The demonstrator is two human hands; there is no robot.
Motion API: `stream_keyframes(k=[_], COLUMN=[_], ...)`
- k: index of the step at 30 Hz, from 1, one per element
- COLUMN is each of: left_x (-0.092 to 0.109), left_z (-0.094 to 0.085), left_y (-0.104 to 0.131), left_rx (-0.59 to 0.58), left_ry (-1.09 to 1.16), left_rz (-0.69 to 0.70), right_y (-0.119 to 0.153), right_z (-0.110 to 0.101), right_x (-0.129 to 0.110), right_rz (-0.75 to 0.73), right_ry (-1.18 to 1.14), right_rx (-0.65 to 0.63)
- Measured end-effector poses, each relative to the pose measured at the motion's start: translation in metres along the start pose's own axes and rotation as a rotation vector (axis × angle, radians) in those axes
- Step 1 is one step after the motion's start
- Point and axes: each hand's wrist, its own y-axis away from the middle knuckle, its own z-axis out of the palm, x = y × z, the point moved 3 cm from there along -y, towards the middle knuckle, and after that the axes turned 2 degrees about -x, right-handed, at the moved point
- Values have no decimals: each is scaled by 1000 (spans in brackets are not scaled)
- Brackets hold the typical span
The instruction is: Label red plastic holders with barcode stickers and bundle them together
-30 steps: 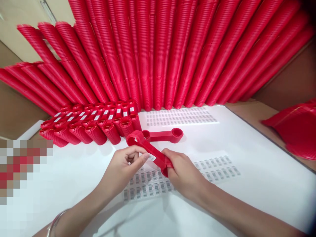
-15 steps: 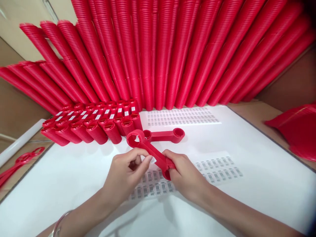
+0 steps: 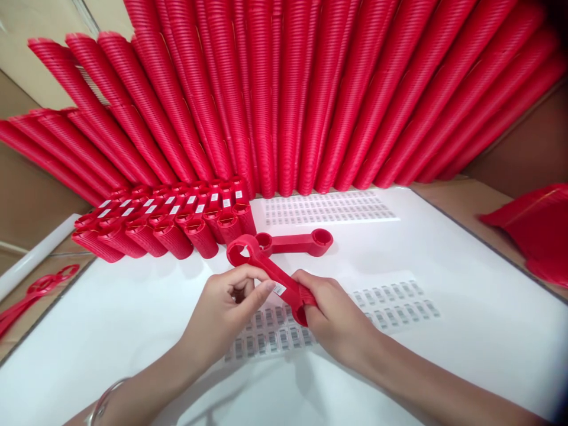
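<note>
My right hand (image 3: 335, 316) grips the lower end of a red plastic piece (image 3: 288, 284), a flat bar with a round ring at each end. Tilted above the white board, it has its larger ring at the upper left. A small white barcode sticker (image 3: 278, 289) lies against the bar's face. At the sticker's left edge is my left hand (image 3: 226, 307), thumb and forefinger closed in a pinch, the other fingers curled. Just behind lies another red ring-ended piece (image 3: 293, 243). Beneath my hands is a sheet of barcode stickers (image 3: 270, 337), partly covered.
Bundled stacks (image 3: 173, 239) of red pieces, with stickers on top, stand at the left. Tall red stacks (image 3: 288, 106) line the back. A second sticker sheet (image 3: 328, 207) lies before them on the white board (image 3: 465, 331). Red strips (image 3: 39, 290) lie left, a red bag (image 3: 536, 231) right.
The sticker, tilted at my left thumb before, now shows more of its face against the red bar. Both hands have barely moved.
</note>
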Motion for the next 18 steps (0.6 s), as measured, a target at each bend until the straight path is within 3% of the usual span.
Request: stream_keyframes(k=[18], left_x=[-2], left_z=[0], left_y=[-1], left_rx=[-6], left_ry=[-81], left_rz=[35], right_y=[-1], right_z=[1], right_x=[0], right_rz=[19], right_ry=[51], right_rx=[5])
